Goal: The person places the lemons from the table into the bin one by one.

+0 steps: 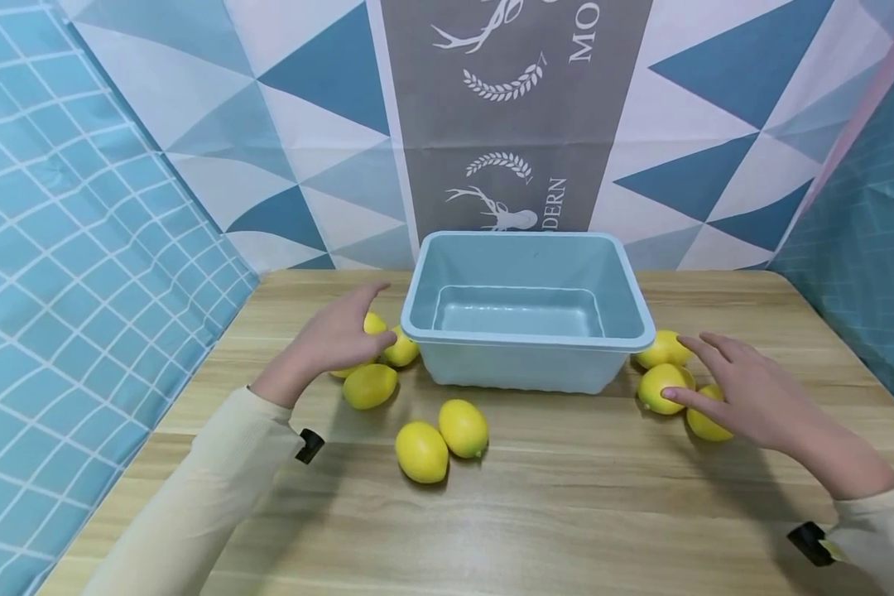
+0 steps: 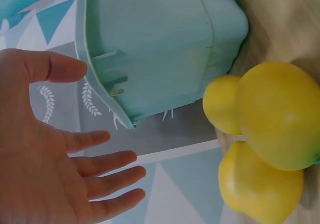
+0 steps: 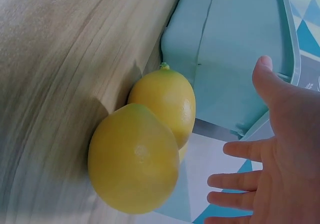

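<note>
Bare hands (image 1: 338, 335) (image 1: 760, 397) spread, holding nothing, by oval yellow lemons (image 1: 371, 386) (image 1: 661, 389).
Flat grey sheet (image 1: 432, 108) behind says “MO” and “DERN”.

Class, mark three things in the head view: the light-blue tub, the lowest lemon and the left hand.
Light-blue tub (image 1: 521, 365): head view, its front wall.
Lowest lemon (image 1: 421, 452): head view, its middle.
Left hand (image 1: 337, 336): head view, the back of the hand.

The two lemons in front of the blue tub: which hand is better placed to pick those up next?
Probably the left hand: it is open, empty and nearer the two lemons. The right hand, also empty, is farther off, near the lemons right of the tub.
</note>
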Tool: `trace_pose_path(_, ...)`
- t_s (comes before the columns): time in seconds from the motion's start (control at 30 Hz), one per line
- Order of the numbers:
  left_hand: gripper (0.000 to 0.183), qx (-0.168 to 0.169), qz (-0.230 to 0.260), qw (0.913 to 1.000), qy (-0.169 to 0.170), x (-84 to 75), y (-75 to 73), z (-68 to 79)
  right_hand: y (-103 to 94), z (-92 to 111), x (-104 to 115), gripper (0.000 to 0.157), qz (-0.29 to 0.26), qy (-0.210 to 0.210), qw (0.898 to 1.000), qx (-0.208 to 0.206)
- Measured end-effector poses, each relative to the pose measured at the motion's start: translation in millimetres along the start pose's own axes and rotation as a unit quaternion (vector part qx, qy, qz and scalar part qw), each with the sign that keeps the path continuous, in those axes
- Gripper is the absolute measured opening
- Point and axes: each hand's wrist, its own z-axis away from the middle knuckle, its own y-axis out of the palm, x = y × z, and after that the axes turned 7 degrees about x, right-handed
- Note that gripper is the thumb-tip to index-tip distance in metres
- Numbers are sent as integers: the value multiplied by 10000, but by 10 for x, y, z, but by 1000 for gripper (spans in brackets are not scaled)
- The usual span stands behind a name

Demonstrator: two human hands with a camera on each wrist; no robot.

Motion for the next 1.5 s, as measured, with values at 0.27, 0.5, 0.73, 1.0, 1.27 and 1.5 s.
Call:
trace_pose_path(0.27,71,145,28,9999,88,-15,-84,-81,-16,-6,-11,90,82,-57,9999,104)
trace_pose_path(0.5,68,322,329,9988,145,-28,-165,-129,-23,8,-11,89,97,-244,9996,88)
trace_pose_path(0.73,67,437,637,9969,-155,-16,-214,-191,-34,15,-22,87,109,-460,9989,-38)
trace_pose_path(1.0,67,586,1058,9915,-479,-6,-251,-273,-45,34,-36,85,73,-503,9986,141)
trace_pose_path(1.27,66,578,1693,9824,-540,-4,-282,-361,-23,74,-93,85,-34,-508,9985,187)
trace_pose_path(1.5,67,584,2299,9690,-686,-34,-298,-448,-19,94,-136,86,-90,-548,9979,338)
